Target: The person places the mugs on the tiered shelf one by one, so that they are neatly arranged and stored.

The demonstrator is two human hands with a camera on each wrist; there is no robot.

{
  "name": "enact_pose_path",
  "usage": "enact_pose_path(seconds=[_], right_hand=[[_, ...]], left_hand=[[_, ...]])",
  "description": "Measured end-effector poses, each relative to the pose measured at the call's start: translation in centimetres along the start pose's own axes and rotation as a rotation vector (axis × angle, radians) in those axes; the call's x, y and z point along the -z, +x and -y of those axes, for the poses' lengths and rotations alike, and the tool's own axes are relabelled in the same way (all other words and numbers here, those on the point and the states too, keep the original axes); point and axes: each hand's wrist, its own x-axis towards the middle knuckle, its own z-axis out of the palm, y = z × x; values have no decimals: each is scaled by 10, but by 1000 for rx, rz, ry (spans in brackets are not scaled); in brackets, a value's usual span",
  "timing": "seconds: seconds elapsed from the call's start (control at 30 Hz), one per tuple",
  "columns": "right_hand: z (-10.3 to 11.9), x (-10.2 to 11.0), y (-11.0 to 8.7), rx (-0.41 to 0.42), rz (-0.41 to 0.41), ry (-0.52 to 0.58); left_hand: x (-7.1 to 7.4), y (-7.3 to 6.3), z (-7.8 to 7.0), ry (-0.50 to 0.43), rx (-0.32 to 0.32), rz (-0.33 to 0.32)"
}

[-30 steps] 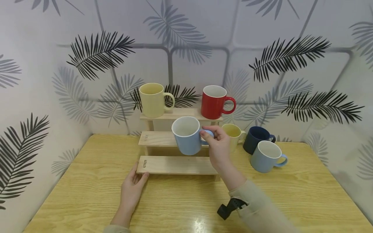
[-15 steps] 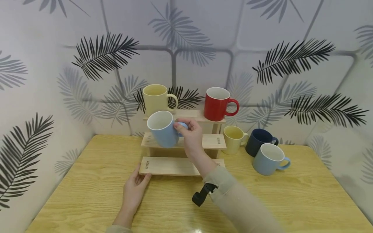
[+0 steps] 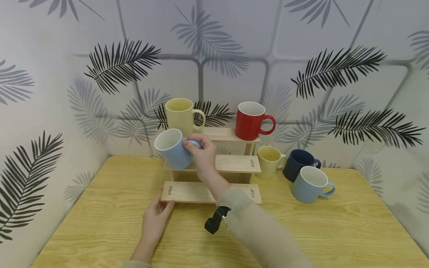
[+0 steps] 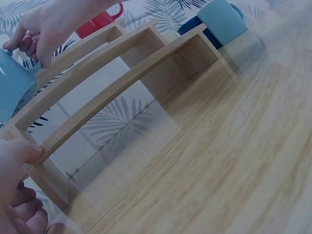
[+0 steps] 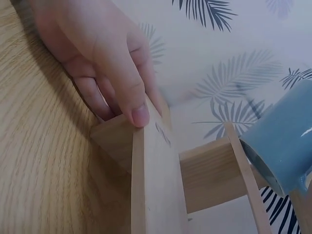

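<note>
My right hand [image 3: 205, 158] pinches the handle of a light blue mug [image 3: 175, 153], thumb on top. This mug tilts slightly at the left end of the middle tier of a three-tier wooden display shelf [image 3: 236, 163]. In the right wrist view the mug's base [image 5: 263, 170] is close to a tier's edge; whether it touches I cannot tell. My left hand [image 3: 155, 219] holds the left end of the lowest tier, its thumb on the front edge [image 4: 43, 152]. A yellow mug [image 3: 179, 117] and a red mug [image 3: 248, 121] stand on the top tier.
Right of the shelf, a smaller yellow mug [image 3: 268, 163], a dark blue mug [image 3: 296, 165] and another light blue mug [image 3: 310, 184] stand close together on the wooden table [image 3: 318, 230]. A leaf-patterned wall [image 3: 228, 85] rises behind.
My right hand has carried the light blue mug leftward, from in front of the middle tier's centre to its left end. The left hand keeps its hold on the lowest tier.
</note>
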Motion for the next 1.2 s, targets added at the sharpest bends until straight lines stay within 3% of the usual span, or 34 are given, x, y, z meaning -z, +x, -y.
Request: enact_pose_path(seconds=[0.27,0.7,1.0,1.2], right_hand=[[-6,-4,0,-42,11,1],[-13,16,3,-46,104,-34],[-10,31,4,17,231,-215],[-7,40,6,-5,303,-377]], left_hand=[[-1,0,1,-14,-9,-5],[0,-1,1,-17,-12,-3],[-1,0,0,5,-2,-12],[-1,-1,1,7,-1,-12]])
